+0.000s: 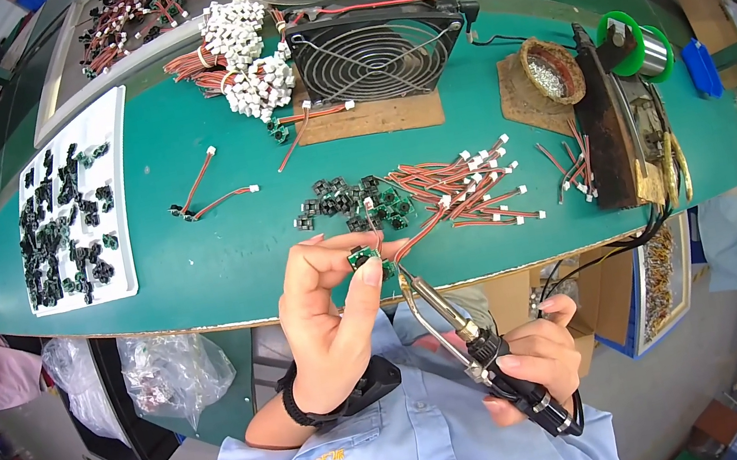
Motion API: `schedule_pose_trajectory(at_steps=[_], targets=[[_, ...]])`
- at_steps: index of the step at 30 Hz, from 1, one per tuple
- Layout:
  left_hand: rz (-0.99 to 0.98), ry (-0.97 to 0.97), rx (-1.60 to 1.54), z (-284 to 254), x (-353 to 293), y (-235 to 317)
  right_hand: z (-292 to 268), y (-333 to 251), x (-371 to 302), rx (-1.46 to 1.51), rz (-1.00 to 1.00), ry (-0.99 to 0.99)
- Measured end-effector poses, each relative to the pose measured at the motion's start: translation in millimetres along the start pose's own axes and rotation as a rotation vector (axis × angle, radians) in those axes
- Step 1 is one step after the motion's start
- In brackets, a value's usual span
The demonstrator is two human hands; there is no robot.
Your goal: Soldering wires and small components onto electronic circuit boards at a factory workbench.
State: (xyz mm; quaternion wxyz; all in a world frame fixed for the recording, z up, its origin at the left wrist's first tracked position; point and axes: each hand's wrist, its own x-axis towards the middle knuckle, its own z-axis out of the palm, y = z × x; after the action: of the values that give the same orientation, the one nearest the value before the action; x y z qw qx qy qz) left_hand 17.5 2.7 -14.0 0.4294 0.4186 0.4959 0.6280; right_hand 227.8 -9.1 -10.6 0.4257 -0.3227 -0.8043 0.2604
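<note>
My left hand (pixel 324 312) pinches a small green circuit board (pixel 361 257) between thumb and fingertips, just above the table's near edge. A second bit of green board shows beside the thumb, and red-and-dark wires with a white connector (pixel 369 203) rise behind the fingers. My right hand (pixel 541 359) grips a soldering iron (pixel 447 310) with a thin metal tube along its shaft. Its tip is close to the board and wires; whether it touches cannot be made out. Beyond the hands lie a pile of small black parts (pixel 338 198) and loose connector wires (pixel 449 184).
A black fan (pixel 378 51) stands at the back, beside bundled white-tipped wires (pixel 245 60). To the left, a white tray (pixel 110 118) carries many black parts. On the right are a round basket (pixel 568 62), a dark stand (pixel 607 139) and a green solder spool (pixel 618 23). Cables hang near the edge.
</note>
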Motion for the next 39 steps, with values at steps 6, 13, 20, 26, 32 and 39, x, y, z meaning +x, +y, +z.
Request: schedule_pose_trajectory(at_steps=[6, 13, 20, 26, 32, 39], targets=[[0.055, -0.008, 0.173, -2, 0, -1, 2, 1, 0, -0.002, -0.002, 0.008], [0.091, -0.001, 0.257, -3, -1, -3, 3, 3, 1, 0.016, -0.017, 0.031], [0.108, -0.012, 0.293, -4, -1, -2, -1, 0, 3, 0.019, 0.010, -0.020], [0.139, -0.026, 0.339, -5, -1, -2, 0, 0, 2, 0.020, 0.000, -0.017], [0.154, -0.030, 0.356, -5, -1, 0, 1, 1, -3, 0.035, -0.013, 0.008], [0.109, -0.079, 0.328, -5, -1, 7, -1, 0, -5, 0.024, -0.015, -0.012]])
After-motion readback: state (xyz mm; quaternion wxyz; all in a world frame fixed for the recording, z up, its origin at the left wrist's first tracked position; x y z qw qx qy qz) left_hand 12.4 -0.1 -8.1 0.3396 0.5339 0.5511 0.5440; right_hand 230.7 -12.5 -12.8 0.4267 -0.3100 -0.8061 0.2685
